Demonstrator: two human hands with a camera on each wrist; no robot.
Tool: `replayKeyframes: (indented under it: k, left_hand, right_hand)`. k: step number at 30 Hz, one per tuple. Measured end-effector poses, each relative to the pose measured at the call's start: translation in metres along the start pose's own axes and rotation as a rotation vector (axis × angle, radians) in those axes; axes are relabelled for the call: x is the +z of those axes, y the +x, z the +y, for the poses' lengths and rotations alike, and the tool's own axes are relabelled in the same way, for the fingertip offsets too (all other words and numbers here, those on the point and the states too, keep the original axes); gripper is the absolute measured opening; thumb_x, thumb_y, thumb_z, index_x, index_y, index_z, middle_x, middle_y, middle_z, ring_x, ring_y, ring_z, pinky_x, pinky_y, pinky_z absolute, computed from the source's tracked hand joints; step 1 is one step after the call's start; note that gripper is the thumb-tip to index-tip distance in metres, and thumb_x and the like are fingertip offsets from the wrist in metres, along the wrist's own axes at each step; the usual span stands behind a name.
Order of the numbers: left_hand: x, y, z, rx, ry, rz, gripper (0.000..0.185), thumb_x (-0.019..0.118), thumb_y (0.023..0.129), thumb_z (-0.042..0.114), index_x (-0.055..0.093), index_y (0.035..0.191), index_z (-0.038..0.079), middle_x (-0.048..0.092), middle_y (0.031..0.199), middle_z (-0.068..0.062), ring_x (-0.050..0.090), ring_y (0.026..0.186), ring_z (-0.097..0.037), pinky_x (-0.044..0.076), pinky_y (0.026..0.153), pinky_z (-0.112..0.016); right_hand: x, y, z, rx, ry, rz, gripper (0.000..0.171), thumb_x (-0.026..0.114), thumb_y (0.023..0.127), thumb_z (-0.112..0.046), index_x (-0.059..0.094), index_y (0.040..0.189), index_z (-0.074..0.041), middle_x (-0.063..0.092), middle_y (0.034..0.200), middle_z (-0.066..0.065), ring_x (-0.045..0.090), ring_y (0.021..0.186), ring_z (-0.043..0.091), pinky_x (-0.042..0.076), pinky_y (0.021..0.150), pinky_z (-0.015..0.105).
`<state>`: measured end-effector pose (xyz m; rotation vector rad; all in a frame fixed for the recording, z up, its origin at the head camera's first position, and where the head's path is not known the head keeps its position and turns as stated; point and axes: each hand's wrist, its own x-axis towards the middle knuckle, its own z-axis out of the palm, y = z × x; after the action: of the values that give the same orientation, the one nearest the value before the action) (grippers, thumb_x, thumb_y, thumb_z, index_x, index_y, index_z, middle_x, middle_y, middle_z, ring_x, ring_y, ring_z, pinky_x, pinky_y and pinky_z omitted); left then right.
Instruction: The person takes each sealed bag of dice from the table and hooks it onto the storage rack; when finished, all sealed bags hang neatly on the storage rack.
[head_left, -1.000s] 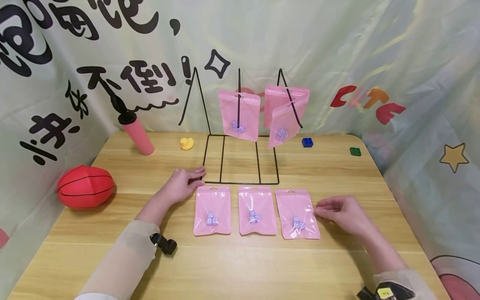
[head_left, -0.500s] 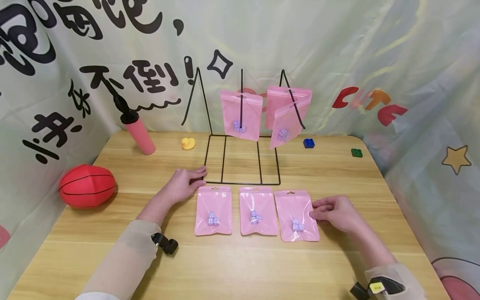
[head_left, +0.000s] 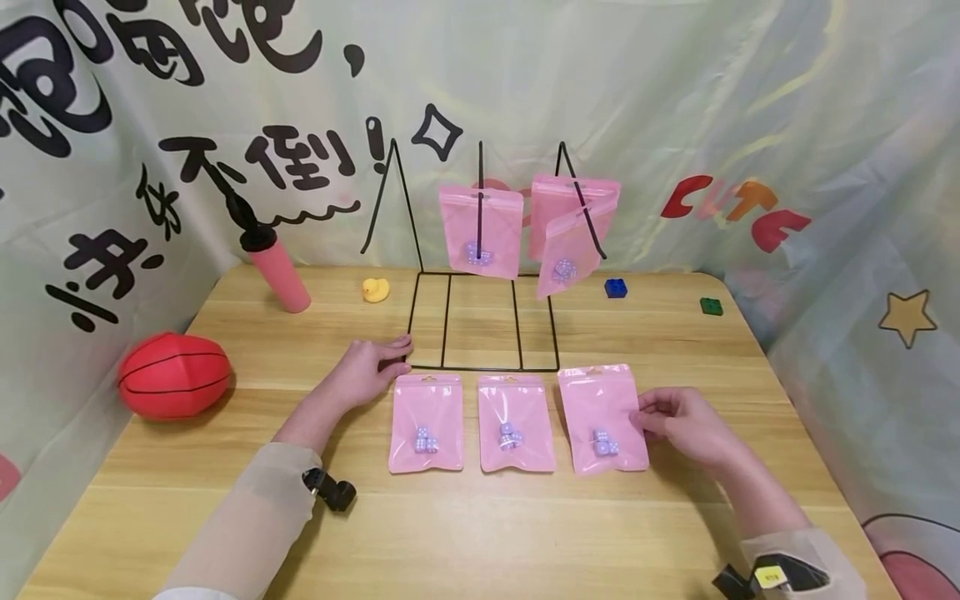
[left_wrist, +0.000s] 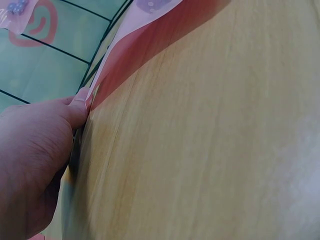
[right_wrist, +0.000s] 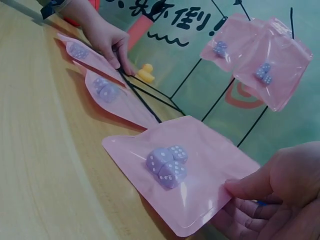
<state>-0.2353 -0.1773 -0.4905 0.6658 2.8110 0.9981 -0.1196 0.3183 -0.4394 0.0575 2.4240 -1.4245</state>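
My right hand (head_left: 692, 423) pinches the right edge of a pink zip bag (head_left: 600, 400) with purple dice inside. In the right wrist view this bag (right_wrist: 200, 150) is tilted up off the tabletop, the thumb on its face and the fingers behind. My left hand (head_left: 363, 372) holds the front left corner of a black wire rack (head_left: 495, 367) between thumb and fingers. Two more pink bags, a left one (head_left: 426, 408) and a middle one (head_left: 514, 408), lie flat before the rack. Other pink bags hang on its hooks: one on the middle hook (head_left: 480, 200), two on the right hook (head_left: 581, 204).
The left hook (head_left: 377, 196) of the rack bears no bag. A yellow rubber duck (head_left: 376, 290), a pink pump (head_left: 279, 275) and a red ball (head_left: 174, 376) stand on the left. Blue (head_left: 616, 288) and green (head_left: 712, 307) toy bricks lie at the back right.
My right hand has taken hold of the right bag, drawn it slightly, then lifted and shifted it up and to the right. The left hand stays at the rack corner.
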Motion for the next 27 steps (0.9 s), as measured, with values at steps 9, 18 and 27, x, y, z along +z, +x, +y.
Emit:
replayKeyframes:
  k: [9, 18, 27]
  left_hand:
    - [0.001, -0.001, 0.0, -0.009, 0.012, -0.007, 0.044, 0.075, 0.101, 0.021, 0.065, 0.143, 0.009, 0.052, 0.155, -0.006, 0.048, 0.144, -0.031, 0.038, 0.119, -0.05]
    - [0.002, -0.002, 0.001, -0.029, 0.006, -0.011, 0.044, 0.075, 0.102, 0.022, 0.065, 0.143, 0.009, 0.051, 0.156, -0.006, 0.047, 0.144, -0.031, 0.035, 0.12, -0.051]
    - [0.002, -0.002, 0.001, -0.022, 0.018, -0.001, 0.043, 0.075, 0.102, 0.022, 0.066, 0.142, 0.009, 0.052, 0.155, -0.006, 0.048, 0.143, -0.031, 0.036, 0.12, -0.05]
  right_hand:
    - [-0.007, -0.006, -0.009, -0.016, -0.055, 0.06, 0.02, 0.07, 0.101, -0.003, 0.068, 0.115, 0.011, 0.071, 0.095, 0.011, 0.063, 0.082, 0.025, 0.059, 0.066, 0.031]
    - [-0.009, -0.009, -0.019, -0.077, -0.059, 0.128, 0.016, 0.071, 0.099, 0.001, 0.069, 0.112, 0.011, 0.071, 0.092, 0.013, 0.062, 0.079, 0.027, 0.058, 0.062, 0.03]
    - [-0.011, -0.009, -0.031, -0.155, -0.062, 0.182, 0.016, 0.072, 0.101, -0.004, 0.071, 0.111, 0.009, 0.072, 0.094, 0.014, 0.064, 0.079, 0.027, 0.056, 0.062, 0.028]
